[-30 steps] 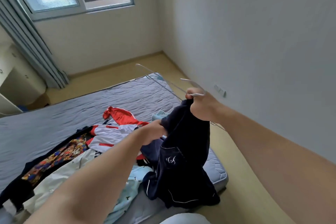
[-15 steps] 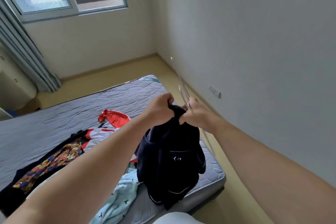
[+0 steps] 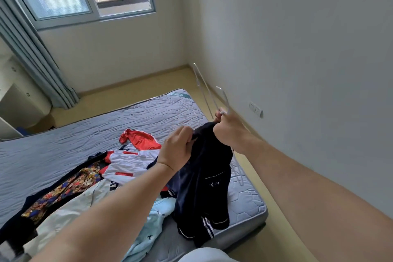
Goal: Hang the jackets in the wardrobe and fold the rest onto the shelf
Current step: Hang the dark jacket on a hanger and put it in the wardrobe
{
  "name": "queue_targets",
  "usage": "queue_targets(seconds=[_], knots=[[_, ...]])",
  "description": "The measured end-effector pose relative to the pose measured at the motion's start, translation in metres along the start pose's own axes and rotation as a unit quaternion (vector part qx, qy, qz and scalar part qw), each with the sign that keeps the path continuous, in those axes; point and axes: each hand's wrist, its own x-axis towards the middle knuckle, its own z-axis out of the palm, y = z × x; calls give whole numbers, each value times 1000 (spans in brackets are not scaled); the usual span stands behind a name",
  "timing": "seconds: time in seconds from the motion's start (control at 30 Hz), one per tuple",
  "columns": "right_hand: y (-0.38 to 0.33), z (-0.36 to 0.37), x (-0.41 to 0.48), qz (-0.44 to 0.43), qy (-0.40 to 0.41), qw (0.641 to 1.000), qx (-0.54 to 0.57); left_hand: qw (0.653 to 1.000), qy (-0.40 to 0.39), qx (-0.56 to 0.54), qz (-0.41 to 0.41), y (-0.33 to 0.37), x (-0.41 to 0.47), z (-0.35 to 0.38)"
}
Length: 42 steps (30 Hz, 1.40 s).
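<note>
A dark navy jacket [image 3: 202,185] with white trim hangs over the bed's near right corner. My right hand [image 3: 228,132] grips its top together with a thin white wire hanger [image 3: 209,98], whose hook and one arm stick up toward the wall. My left hand [image 3: 177,149] pinches the jacket's collar edge just left of the right hand. The hanger's other arm shows below the right wrist, partly hidden by the fabric.
On the grey mattress [image 3: 85,134] lie a red-and-white jacket [image 3: 131,159], a dark floral-lined garment [image 3: 63,189], a pale garment [image 3: 70,215] and a light blue printed one [image 3: 148,225]. A wall with a socket [image 3: 255,109] runs close on the right. Curtain [image 3: 36,61] at left.
The hanger has swung from lying level to pointing upright. My left hand rose from lower on the jacket to its top, beside my right hand. The jacket hangs slightly more spread.
</note>
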Motion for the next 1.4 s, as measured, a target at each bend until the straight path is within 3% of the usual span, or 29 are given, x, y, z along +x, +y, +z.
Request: queue_targets(seconds=[0.1, 0.27, 0.37, 0.47, 0.53, 0.7, 0.83, 1.07, 1.3, 1.4], knots=[[-6, -7, -1, -21, 8, 1000, -5, 999, 12, 44, 9, -7, -15, 11], [-6, -11, -2, -13, -5, 1000, 15, 978, -96, 180, 31, -21, -24, 13], [-6, -15, -3, -3, 8, 1000, 29, 961, -176, 214, -16, -29, -26, 10], [-7, -30, -3, 9, 48, 996, 69, 931, -246, 244, -118, -43, -37, 5], [-6, -42, -1, 10, 67, 995, 70, 929, -228, 223, -186, -52, -43, -1], [7, -54, -3, 20, 71, 997, 27, 931, -165, 274, -175, -57, -31, -16], [20, -53, 0, 36, 92, 995, 5, 950, -117, 135, -255, -53, -5, -26], [38, -54, -1, 81, 80, 993, -44, 953, -227, 135, -147, -11, 68, -56], [38, -41, 3, 95, 84, 992, -13, 971, -193, 105, -89, 33, 94, -70], [27, -38, 5, 65, 66, 990, 107, 971, -195, 127, -52, 40, 95, -70]])
